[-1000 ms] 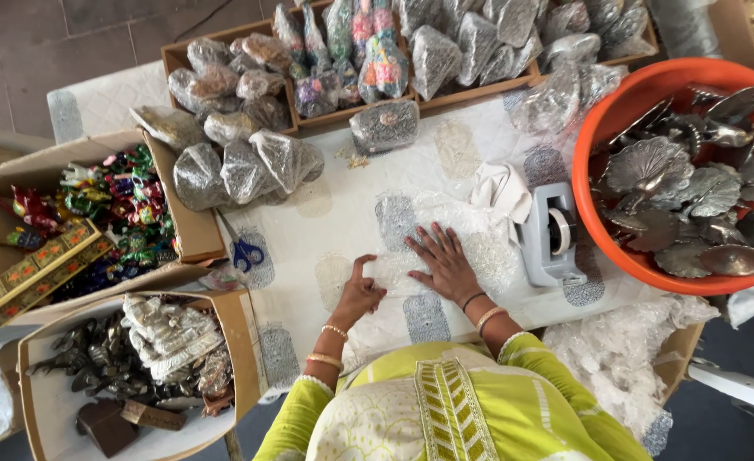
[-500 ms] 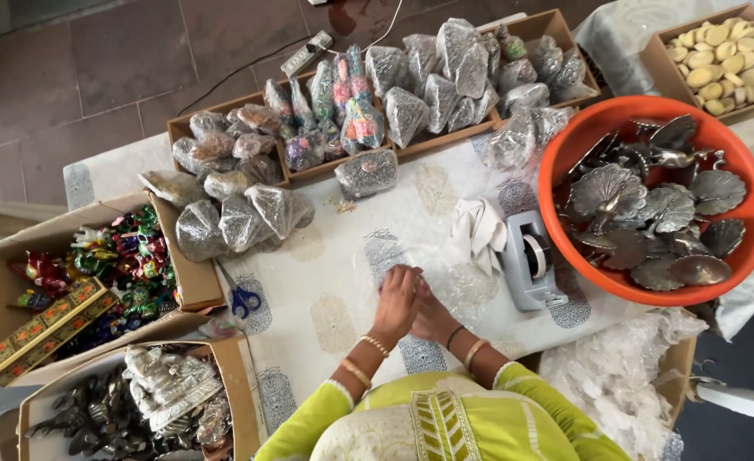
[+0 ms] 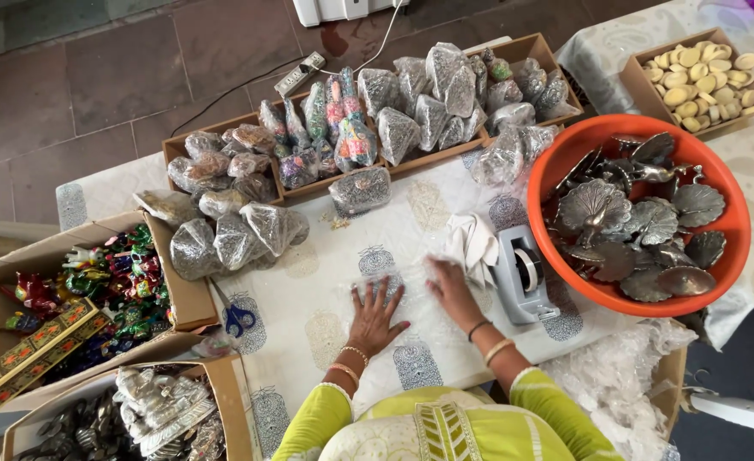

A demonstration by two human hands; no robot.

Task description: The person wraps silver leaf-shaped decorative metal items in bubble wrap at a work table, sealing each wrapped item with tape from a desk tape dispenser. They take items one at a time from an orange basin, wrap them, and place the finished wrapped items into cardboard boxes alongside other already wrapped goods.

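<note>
Clear crinkled plastic sheet (image 3: 411,286) lies flat on the patterned bench (image 3: 326,324), its long axis running left to right; spread fingers (image 3: 368,294) of the left hand (image 3: 375,318) and the right hand (image 3: 450,290) press it down. Beside them stands a grey tape dispenser (image 3: 520,275); beyond it, a round orange plastic tub (image 3: 727,230) holds silvery metal peacock dishes (image 3: 633,226).

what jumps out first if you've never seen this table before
The big orange basin at the right, heaped with silver metal pieces, draws the eye first. Next come the two hands, left hand and right hand, pressed flat on a clear plastic sheet at the table's middle, beside a grey tape dispenser. Behind them, a long cardboard tray holds clear-wrapped packets.
</note>
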